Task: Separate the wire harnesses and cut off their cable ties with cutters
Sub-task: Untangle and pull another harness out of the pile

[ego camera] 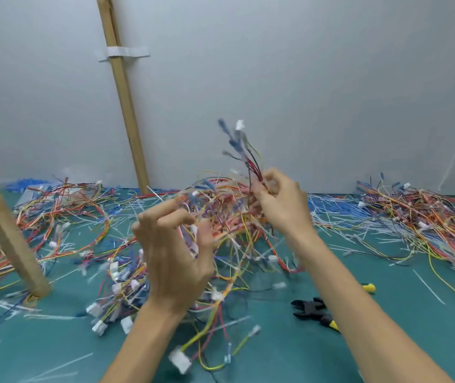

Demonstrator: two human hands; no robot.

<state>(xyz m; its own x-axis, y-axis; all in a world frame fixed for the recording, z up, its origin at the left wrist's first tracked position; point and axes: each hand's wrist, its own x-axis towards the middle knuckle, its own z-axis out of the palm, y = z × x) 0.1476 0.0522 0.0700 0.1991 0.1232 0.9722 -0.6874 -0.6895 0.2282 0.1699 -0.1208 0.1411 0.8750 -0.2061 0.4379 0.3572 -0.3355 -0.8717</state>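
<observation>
Both hands are working above the green mat (276, 360). The right hand (281, 205) is pinching one harness (248, 156) so that its blue terminals and a white connector are pointing upward. The left hand (173, 244) is curling its fingers round some strands of the tangle of wire harnesses (220, 205), which is hanging between the two hands and reaching down to the mat. The picture is blurred there, so I cannot tell exactly which strands it is gripping.

The main danger, in my judgement, is that the harness is catching on its neighbours if the hands are pulling apart: a connector hooking into a loop may be tearing a wire out of its terminal, or the whole tangle may be following and tightening into a knot. The low-hanging strands may also be dragging other pieces across the mat. The cutters (312, 309) are lying on the mat just under the right forearm, jaws toward the tangle, so a loop may be snagging on them and carrying them away. The wooden post (7, 230) is standing near on the left, and swinging wires may be wrapping round its foot
</observation>
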